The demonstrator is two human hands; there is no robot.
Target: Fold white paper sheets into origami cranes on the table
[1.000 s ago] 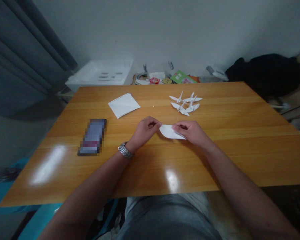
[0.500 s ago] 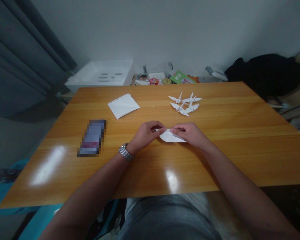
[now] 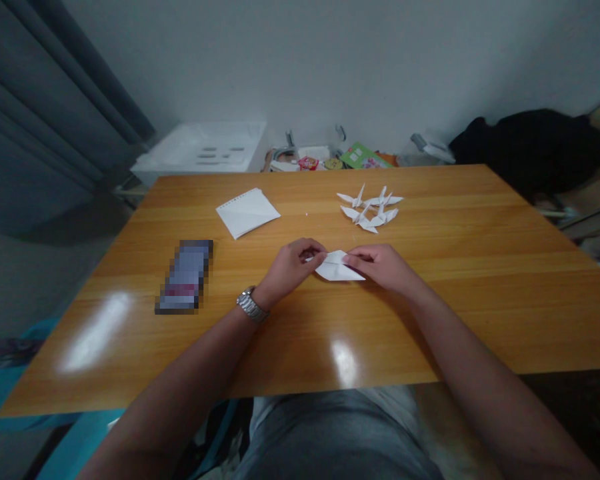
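A small folded white paper lies on the wooden table in front of me. My left hand, with a metal watch on its wrist, pinches the paper's left edge with curled fingers. My right hand pinches the paper's right side, fingers pressed together on it. Several finished white paper cranes sit in a cluster further back, a little right of my hands.
A white notepad lies at the back left of the table. A blurred-out phone rests left of my hands. Behind the table are a white plastic box, small clutter and a black bag. Grey curtains hang left.
Both hands stayed on the paper and drew a little closer together, working the fold. The paper shifted slightly left and now shows a wider flat face.
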